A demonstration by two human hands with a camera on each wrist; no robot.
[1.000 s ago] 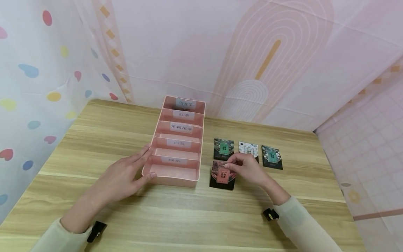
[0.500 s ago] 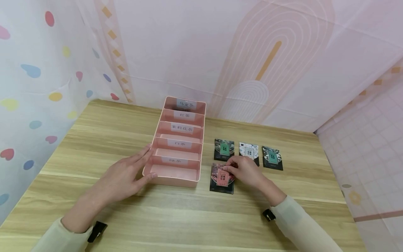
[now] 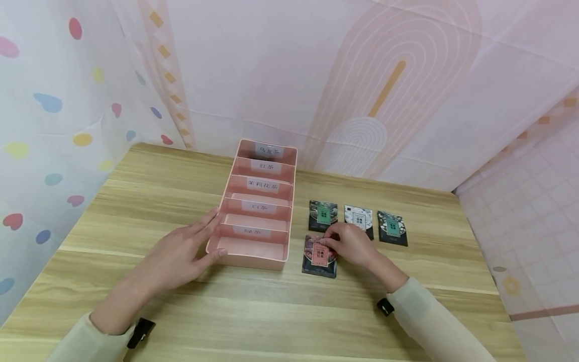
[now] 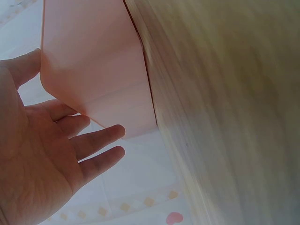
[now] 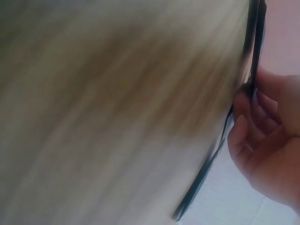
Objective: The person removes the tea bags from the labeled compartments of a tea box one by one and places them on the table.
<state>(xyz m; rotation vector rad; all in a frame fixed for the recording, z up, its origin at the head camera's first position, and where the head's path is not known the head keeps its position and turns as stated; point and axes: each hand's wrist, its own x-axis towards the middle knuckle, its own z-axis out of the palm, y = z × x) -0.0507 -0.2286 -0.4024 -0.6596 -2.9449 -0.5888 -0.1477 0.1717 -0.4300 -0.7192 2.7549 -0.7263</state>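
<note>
My right hand [image 3: 353, 245] pinches the upper right edge of a black-and-red tea packet [image 3: 319, 257] between thumb and fingers. The right wrist view shows this tea packet [image 5: 257, 44] edge-on, its near part slightly above the table. My left hand [image 3: 183, 254] rests against the left front corner of a pink divided box [image 3: 253, 262], thumb at the front rim. In the left wrist view, the fingers of my left hand [image 4: 51, 159] are extended along the box wall [image 4: 93, 61]. Chinese tea labels mark the box's several compartments.
Behind the red packet lie a dark green tea packet [image 3: 323, 215], a white-and-black one [image 3: 358, 217] and a black one with a teal label [image 3: 392, 228]. They lie in a row right of the box. A patterned cloth [image 3: 271, 65] hangs behind the wooden table [image 3: 253, 317].
My right hand has drawn the red tea packet slightly toward me, widening its gap from the green one and straightening it. My left hand stays at the box.
</note>
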